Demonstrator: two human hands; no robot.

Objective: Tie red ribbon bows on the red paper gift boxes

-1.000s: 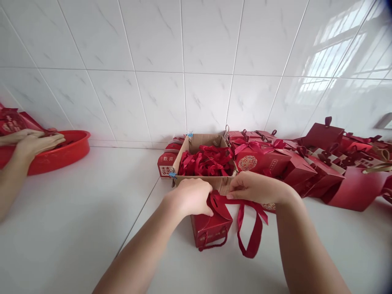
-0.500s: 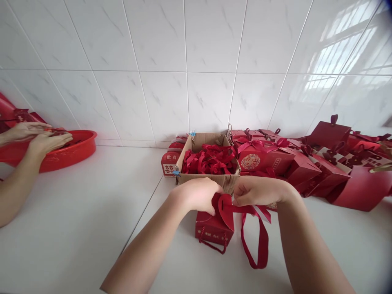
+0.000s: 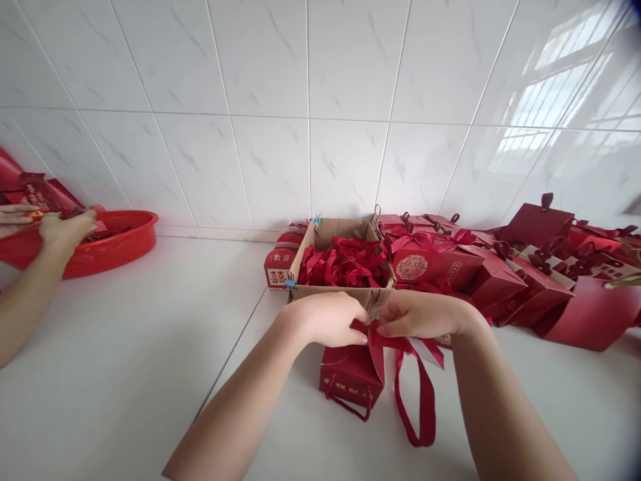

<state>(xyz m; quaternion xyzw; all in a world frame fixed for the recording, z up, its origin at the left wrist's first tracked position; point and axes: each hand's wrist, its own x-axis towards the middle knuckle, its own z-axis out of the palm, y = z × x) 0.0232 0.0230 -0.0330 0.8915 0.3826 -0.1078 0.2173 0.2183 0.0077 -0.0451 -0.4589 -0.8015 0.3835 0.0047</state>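
A small red gift box (image 3: 345, 374) with a twisted rope handle (image 3: 350, 406) stands on the white surface in front of me. My left hand (image 3: 330, 319) is closed at its top flaps, thumb pressed against them; the fingertips behind are hidden. In a pinch, my right hand (image 3: 415, 315) holds a red satin ribbon (image 3: 425, 407) close against the flap's slot. The ribbon's long loop hangs down right of the box, and its cut end sticks out below my right hand.
Behind my hands, a cardboard box (image 3: 345, 292) holds many red ribbons (image 3: 345, 262). Finished-looking red boxes (image 3: 435, 257) crowd the right side; another red box (image 3: 278, 267) sits left. At far left, another person's hands (image 3: 65, 230) work over a red basin (image 3: 120, 247). A tiled wall rises behind.
My left thumb has shifted right and lower on the flaps, which now lean closer together. The ribbon loop hangs slightly lower. The other person's hands have moved left.
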